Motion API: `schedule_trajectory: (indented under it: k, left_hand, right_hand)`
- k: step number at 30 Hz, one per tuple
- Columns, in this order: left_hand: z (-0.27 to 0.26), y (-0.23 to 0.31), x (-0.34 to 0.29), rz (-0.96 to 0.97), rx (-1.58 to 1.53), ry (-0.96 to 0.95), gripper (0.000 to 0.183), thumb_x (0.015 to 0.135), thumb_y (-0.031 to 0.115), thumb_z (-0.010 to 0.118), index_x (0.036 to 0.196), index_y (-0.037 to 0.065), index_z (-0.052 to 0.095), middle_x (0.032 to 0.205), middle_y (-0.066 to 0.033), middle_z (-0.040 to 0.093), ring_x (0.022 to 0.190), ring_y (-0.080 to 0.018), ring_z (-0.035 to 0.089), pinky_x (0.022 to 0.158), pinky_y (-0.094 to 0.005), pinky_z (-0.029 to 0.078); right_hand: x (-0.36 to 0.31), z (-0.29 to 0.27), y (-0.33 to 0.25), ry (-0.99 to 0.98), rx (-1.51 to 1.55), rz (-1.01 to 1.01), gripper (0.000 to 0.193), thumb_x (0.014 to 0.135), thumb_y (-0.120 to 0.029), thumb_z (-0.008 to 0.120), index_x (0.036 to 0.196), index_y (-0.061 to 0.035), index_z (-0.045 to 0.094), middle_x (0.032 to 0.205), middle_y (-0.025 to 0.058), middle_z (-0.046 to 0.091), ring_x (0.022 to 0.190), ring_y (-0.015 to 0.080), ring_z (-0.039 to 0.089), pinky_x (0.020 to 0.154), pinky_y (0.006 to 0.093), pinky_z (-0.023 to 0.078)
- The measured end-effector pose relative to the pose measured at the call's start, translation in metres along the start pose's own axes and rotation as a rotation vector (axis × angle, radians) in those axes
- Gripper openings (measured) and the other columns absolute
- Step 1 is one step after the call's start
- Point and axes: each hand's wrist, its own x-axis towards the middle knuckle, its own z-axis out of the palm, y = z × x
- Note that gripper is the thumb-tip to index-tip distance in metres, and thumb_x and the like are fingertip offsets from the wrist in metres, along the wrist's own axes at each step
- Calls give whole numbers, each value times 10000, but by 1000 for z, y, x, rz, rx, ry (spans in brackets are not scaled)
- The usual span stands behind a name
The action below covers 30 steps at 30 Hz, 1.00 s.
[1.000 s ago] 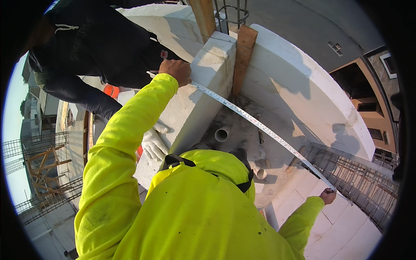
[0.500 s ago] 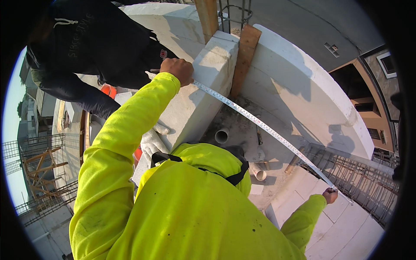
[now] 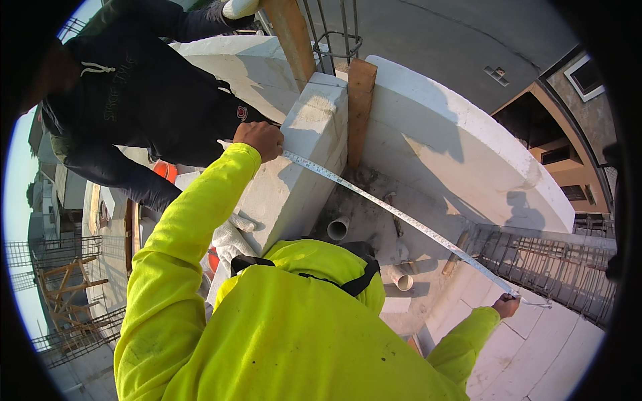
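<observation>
A white measuring tape blade (image 3: 401, 215) is stretched taut from the top of a white block wall (image 3: 284, 160) down to the right. My left hand (image 3: 261, 139) is closed at its upper end, over the wall; whatever else is inside that fist is hidden. My right hand (image 3: 506, 305) pinches the blade near its lower end, beside a row of white blocks (image 3: 528, 341). A short end of the tape sticks out past those fingers. Both my sleeves are bright yellow.
A co-worker in black (image 3: 134, 93) stands at the left, one gloved hand (image 3: 241, 8) at a wooden board (image 3: 291, 43), the other glove (image 3: 231, 240) by the wall. Rebar (image 3: 548, 264), a curved white wall (image 3: 461, 144) and pipe ends (image 3: 338, 228) lie around.
The view has shifted slightly, and my left hand appears a little lower and further left. The co-worker's gloved hand has come into view at the wooden board. The tape stays stretched.
</observation>
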Motion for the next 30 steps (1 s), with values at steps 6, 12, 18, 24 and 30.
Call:
schedule_trajectory:
  k: [6,12,18,24,30]
  left_hand:
    - [29,-4,-50,138,-30,221,115,826,269,721,869,177,774,848,-24,704,894,-220,678,743,-416,563]
    - [70,12,-85,280,-126,442,73,789,210,750,847,166,745,866,-17,666,870,-232,642,756,-424,533]
    - [80,12,-95,233,-207,540,149,772,218,759,910,169,731,952,-27,645,947,-250,623,847,-434,489]
    - [86,12,-98,172,-242,552,149,760,153,742,906,130,727,1003,-45,673,949,-275,640,869,-438,501]
    - [88,13,-95,176,-317,628,203,710,147,780,904,129,724,1017,-41,680,977,-257,641,898,-456,488]
  right_hand:
    - [-73,-13,8,341,-1023,-716,421,997,-285,583,1156,105,591,1014,184,635,860,299,616,771,407,543]
    - [-229,87,49,-354,-513,-568,488,1054,-313,518,1349,76,506,1275,165,542,1110,243,549,973,364,455]
    - [-365,199,134,-792,-291,-69,620,1080,-426,417,1548,-53,256,1517,165,423,1406,306,423,1137,426,348]
    - [-492,307,165,-581,-216,244,626,1083,-359,368,1564,-17,159,1574,243,254,1452,362,323,1177,463,295]
    - [-621,341,243,-826,-347,39,530,1081,-285,374,1453,80,279,1450,298,335,1346,396,390,1139,451,337]
